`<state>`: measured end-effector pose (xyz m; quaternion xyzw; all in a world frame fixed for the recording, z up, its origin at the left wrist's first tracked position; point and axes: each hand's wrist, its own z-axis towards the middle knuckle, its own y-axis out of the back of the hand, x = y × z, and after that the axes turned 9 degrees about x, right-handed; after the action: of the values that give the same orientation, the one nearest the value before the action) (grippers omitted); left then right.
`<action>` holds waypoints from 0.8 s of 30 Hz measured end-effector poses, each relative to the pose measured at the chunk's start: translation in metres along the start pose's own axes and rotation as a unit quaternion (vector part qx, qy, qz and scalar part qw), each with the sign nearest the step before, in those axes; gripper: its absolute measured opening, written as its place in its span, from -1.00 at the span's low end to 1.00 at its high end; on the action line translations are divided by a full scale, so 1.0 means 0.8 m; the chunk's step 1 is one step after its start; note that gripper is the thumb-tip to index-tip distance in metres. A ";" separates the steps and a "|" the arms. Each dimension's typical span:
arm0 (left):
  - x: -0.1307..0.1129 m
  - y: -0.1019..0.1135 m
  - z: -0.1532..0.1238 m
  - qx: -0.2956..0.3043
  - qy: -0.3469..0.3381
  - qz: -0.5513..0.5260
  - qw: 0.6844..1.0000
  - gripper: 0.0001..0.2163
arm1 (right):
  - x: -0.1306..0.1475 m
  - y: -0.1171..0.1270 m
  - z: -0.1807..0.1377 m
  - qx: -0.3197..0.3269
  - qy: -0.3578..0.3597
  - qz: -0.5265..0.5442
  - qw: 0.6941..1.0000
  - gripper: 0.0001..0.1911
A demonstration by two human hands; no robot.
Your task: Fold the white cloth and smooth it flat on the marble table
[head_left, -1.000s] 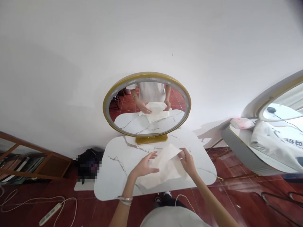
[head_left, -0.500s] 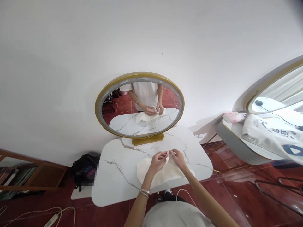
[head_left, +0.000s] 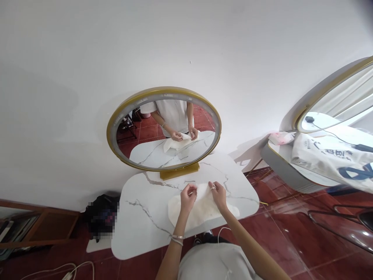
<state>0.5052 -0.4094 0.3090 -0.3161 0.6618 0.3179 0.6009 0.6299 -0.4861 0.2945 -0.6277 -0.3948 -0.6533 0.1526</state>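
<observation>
Between my hands a small, thin white tissue [head_left: 203, 190] is stretched over the table. My left hand [head_left: 189, 198] pinches its left edge with thumb and fingertips. At the opposite edge, my right hand [head_left: 218, 195], with a ring on one finger, pinches it too. Beneath both hands a larger cream-coloured soft sheet [head_left: 201, 217] lies on the marble-patterned table [head_left: 136, 225]; I cannot tell if it is cloth or paper. The round gold-rimmed mirror [head_left: 163, 171] reflects both hands and the tissue.
The mirror's gold base [head_left: 179, 171] stands at the table's back, against the wall. To the right, a second table [head_left: 279, 167] bears a pink-and-white packet [head_left: 280, 138] and a printed white cloth bag [head_left: 329, 151]. A black bag [head_left: 101, 216] and a cable [head_left: 78, 266] are at the left.
My hands have moved apart, the left one leftward, and the tissue that was bunched between them is now spread out. The view has shifted slightly.
</observation>
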 end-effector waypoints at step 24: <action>-0.054 0.018 -0.006 0.064 -0.070 0.052 0.994 -0.75 | 0.071 0.054 0.009 0.330 0.128 0.075 0.932 -0.70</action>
<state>0.4942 -0.4026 0.3532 -0.2193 0.6527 0.3269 0.6473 0.6553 -0.4920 0.3616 -0.4813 -0.5166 -0.5477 0.4488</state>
